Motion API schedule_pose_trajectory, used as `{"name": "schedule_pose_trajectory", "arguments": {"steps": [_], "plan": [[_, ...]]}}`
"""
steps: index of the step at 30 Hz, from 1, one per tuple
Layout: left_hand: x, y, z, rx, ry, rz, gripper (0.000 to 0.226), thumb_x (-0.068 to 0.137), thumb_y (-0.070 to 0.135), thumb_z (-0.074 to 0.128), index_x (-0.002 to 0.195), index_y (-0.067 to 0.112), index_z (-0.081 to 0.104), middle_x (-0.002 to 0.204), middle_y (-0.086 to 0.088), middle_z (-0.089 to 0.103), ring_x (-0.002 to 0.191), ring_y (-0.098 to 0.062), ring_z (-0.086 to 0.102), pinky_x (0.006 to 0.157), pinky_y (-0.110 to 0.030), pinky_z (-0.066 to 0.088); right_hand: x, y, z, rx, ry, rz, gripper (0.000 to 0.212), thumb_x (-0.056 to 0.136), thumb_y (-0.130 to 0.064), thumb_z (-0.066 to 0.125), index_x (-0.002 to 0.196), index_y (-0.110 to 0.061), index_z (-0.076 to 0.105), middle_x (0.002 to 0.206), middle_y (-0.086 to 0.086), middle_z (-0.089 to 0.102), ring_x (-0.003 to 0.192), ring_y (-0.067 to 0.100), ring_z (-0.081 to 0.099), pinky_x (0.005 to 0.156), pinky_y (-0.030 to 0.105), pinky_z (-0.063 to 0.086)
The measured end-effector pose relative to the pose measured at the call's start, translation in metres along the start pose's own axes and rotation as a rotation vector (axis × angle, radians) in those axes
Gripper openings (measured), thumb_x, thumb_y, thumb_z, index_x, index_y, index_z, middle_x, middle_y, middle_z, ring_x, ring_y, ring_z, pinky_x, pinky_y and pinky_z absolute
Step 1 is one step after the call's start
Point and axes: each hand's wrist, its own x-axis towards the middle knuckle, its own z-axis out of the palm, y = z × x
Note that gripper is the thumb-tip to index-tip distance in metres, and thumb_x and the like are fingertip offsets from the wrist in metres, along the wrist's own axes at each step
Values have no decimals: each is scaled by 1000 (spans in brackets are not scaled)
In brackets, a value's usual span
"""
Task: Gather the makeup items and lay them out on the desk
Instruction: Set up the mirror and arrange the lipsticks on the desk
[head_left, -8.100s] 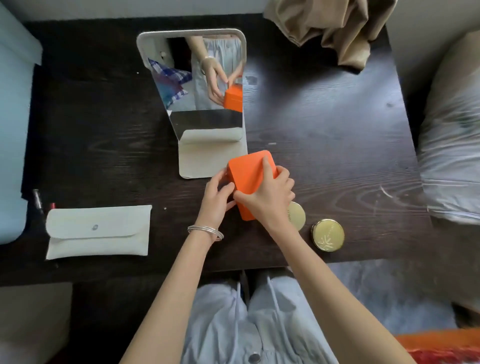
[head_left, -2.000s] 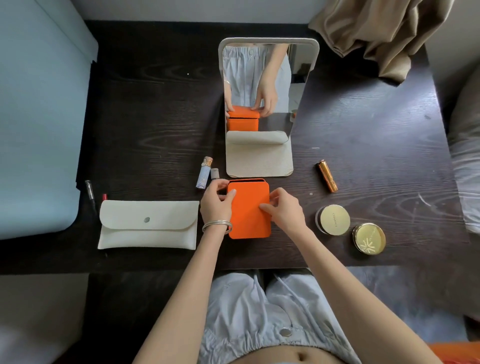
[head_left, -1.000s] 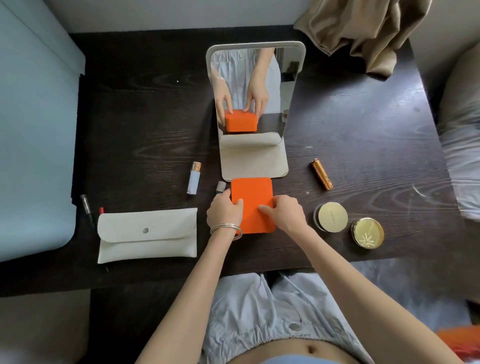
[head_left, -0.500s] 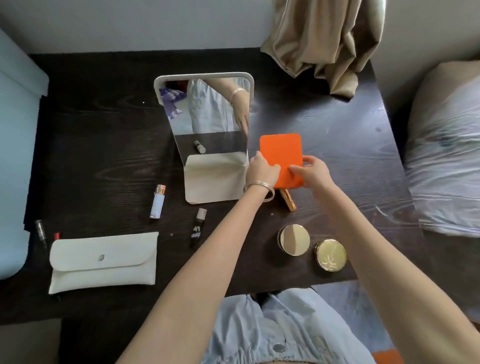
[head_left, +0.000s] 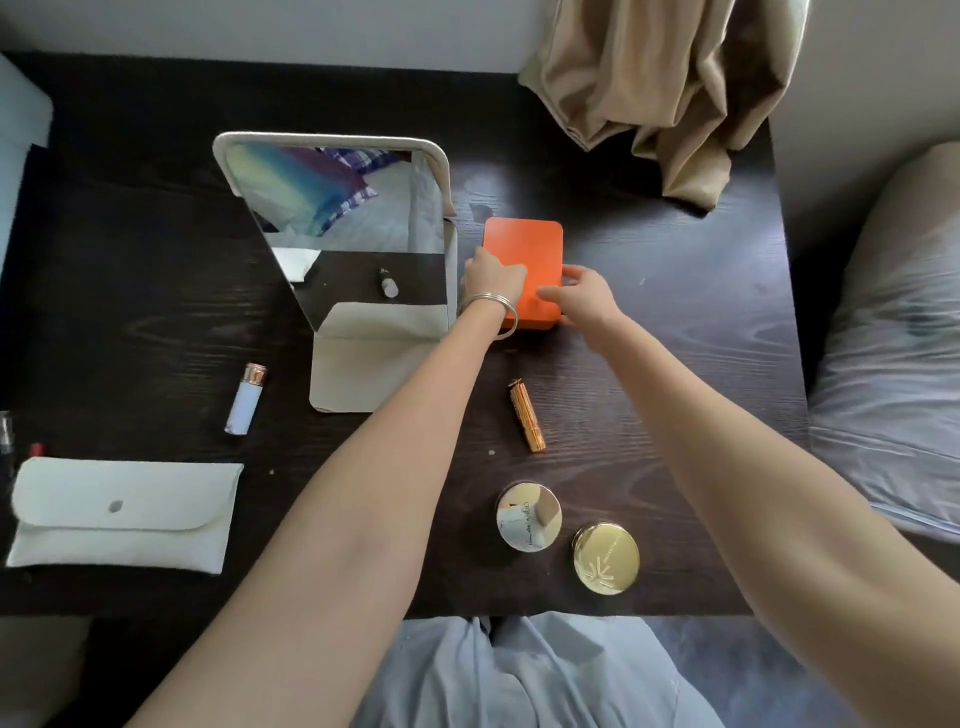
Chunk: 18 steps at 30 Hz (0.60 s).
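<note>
An orange case (head_left: 524, 254) lies flat on the dark desk (head_left: 675, 322), just right of the standing mirror (head_left: 337, 208). My left hand (head_left: 491, 275) grips its left edge and my right hand (head_left: 582, 296) grips its near right corner. Nearer to me lie a gold lipstick tube (head_left: 527, 415), a pale blue tube with a copper cap (head_left: 245, 397), and two round gold compacts (head_left: 529, 515) (head_left: 605, 558). A small dark bottle shows only as a reflection in the mirror; my left arm covers the desk in front of it.
A white snap pouch (head_left: 122, 514) lies at the near left, with a pen and a red-tipped item (head_left: 36, 449) beside it at the desk's left edge. A beige curtain (head_left: 665, 93) drapes onto the far right corner. Bedding (head_left: 893, 364) lies to the right.
Both hands have carried the orange case from the desk's near middle to beside the mirror's right and set it down flat. The gold lipstick, half covered before, lies in full view.
</note>
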Motion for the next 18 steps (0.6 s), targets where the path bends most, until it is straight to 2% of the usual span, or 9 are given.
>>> {"name": "schedule_pose_trajectory", "arguments": {"steps": [3,6,9,13,16,18], "plan": [[-6,-3,-2,9,-4,13,55,85,16,55,135,2,36,137,-16,44,123,-31,45,98,-39,40,-6,0,-3,-23,6,-30,60,86,-13,62,140,-8,39,131,14,54,116,28,55,97,39,46],[-29,-16,-13,-24,8,78,65,87,14,53,144,5,24,148,-15,33,134,-29,36,106,-38,34,-33,9,-2,-27,100,-52,58,85,-11,60,139,-7,38,130,14,51,115,26,53,97,36,46],[-67,-41,-26,-26,-4,206,53,90,10,50,141,12,38,143,-7,43,131,-22,41,105,-32,35,-74,29,7,-25,106,-73,46,85,-9,59,129,-8,47,124,12,55,107,21,54,91,32,46],[-116,-87,-39,27,-70,264,42,90,8,50,130,18,53,136,1,52,126,-12,46,98,-17,29,-123,56,36,-49,-71,-45,28,84,-8,60,112,-11,58,107,7,62,96,20,60,90,38,50],[-139,-126,-55,39,-58,232,35,87,4,52,117,17,63,122,1,61,115,-13,55,99,-22,41,-150,69,65,-91,-191,-72,21,84,-9,60,104,-13,62,93,-1,63,85,14,60,84,33,51],[-146,-154,-65,99,20,190,31,85,4,56,111,18,65,116,1,62,107,-13,58,94,-27,47,-161,75,85,-111,-242,-83,16,86,-11,58,100,-16,62,88,-2,64,80,12,60,81,32,52]]}}
